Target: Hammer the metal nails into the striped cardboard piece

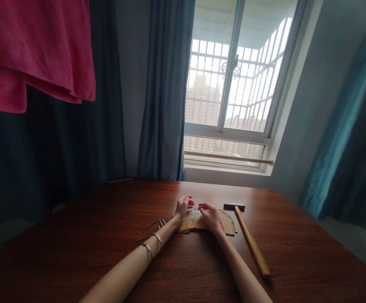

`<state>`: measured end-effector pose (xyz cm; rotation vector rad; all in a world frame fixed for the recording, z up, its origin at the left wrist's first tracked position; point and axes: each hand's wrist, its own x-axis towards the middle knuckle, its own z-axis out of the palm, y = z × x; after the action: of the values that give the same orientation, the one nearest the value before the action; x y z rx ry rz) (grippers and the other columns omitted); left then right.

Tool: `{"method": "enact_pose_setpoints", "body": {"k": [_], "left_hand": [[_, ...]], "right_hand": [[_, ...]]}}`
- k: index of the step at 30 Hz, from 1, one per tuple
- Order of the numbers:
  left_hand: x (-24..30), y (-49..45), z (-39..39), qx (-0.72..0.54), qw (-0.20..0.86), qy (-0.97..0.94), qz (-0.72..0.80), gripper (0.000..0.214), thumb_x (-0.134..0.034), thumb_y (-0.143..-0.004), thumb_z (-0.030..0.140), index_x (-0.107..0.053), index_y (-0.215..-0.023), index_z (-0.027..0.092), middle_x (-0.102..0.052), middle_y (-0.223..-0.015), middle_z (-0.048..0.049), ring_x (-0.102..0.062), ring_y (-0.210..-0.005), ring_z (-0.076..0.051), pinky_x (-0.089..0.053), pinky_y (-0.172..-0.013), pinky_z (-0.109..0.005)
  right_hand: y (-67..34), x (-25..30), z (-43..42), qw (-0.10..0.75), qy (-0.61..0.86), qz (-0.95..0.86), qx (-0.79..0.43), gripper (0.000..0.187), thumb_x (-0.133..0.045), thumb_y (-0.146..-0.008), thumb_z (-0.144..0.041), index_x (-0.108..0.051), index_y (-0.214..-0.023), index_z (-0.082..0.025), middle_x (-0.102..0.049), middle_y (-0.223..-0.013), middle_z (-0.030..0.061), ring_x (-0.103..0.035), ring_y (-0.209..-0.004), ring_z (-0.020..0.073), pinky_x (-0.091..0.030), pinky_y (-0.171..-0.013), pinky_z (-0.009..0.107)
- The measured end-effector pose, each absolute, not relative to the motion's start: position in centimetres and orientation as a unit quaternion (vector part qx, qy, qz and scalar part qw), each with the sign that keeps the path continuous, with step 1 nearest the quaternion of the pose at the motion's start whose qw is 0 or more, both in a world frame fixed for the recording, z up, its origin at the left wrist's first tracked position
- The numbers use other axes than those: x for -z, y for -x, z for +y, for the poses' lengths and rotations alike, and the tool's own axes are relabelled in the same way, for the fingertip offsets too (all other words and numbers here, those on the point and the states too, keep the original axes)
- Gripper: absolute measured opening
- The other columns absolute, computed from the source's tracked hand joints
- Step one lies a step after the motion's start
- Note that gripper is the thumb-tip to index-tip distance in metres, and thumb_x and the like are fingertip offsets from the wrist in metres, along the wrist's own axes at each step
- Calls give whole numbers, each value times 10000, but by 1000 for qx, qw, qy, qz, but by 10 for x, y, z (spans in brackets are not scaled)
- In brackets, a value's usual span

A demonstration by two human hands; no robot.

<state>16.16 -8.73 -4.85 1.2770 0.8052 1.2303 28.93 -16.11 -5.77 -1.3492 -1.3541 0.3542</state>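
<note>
A flat tan piece (230, 223) dotted with many small holes or marks lies on the table under my hands; its edge is ragged, and pink shows near its right side. I cannot tell whether it is leather or card. My left hand (182, 208) is over its left part, fingers curved and apart, with nothing visible in them. My right hand (211, 216) is over the right part, thumb and fingertips pinched together. Whatever they hold is too small to make out. Between the hands, thin pin-like pieces (195, 211) stand upright on the tan piece.
Right of the piece lies a hammer with a wooden handle (253, 244) and dark head (234, 206). Several thin metal rods (161, 223) lie beside my left wrist. The brown table (107, 235) reaches the window wall. A pink cloth (38, 50) hangs at upper left.
</note>
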Motion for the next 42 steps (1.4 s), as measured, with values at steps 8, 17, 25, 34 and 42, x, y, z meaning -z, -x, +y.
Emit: {"method": "enact_pose_setpoints", "body": {"k": [8,17,25,34,42], "left_hand": [[53,-163,-92,-515,546,-567,339,301,-409,-695,308,-593,-837,117,-628,-625,-49,-595,-586,-166,-453,-577,-281],[56,-160,-95,-505,513,-612,328,281,-421,-648,230,-613,-824,125,-605,-635,-24,-571,-609,-149,-448,-602,-265],[53,-159,-100,-490,504,-641,310,322,-445,-592,156,-608,-868,129,-617,-700,-22,-557,-647,-142,-438,-608,-244],[54,-158,-98,-412,455,-736,287,302,-518,-619,159,-624,-901,138,-649,-803,-50,-591,-752,-164,-457,-690,-259],[55,-151,-99,-378,384,-796,276,185,-597,-653,243,-638,-806,145,-653,-756,-23,-588,-744,-155,-454,-699,-247]], "right_hand": [[-289,59,-164,552,573,-590,-137,216,-525,-740,-295,-694,-844,-209,-721,-817,30,-658,-736,179,-513,-698,283],[-287,63,-164,539,575,-602,-126,220,-515,-751,-302,-691,-845,-210,-719,-784,24,-657,-710,168,-505,-659,260],[-285,61,-167,514,582,-618,-120,218,-496,-766,-290,-694,-826,-220,-716,-792,19,-640,-686,154,-493,-654,246],[-286,68,-165,481,594,-641,-68,167,-532,-721,-197,-691,-768,-210,-684,-756,20,-606,-689,136,-458,-658,215],[-287,68,-167,462,605,-646,-55,158,-539,-746,-225,-693,-763,-195,-659,-776,30,-591,-693,134,-444,-655,211]]}}
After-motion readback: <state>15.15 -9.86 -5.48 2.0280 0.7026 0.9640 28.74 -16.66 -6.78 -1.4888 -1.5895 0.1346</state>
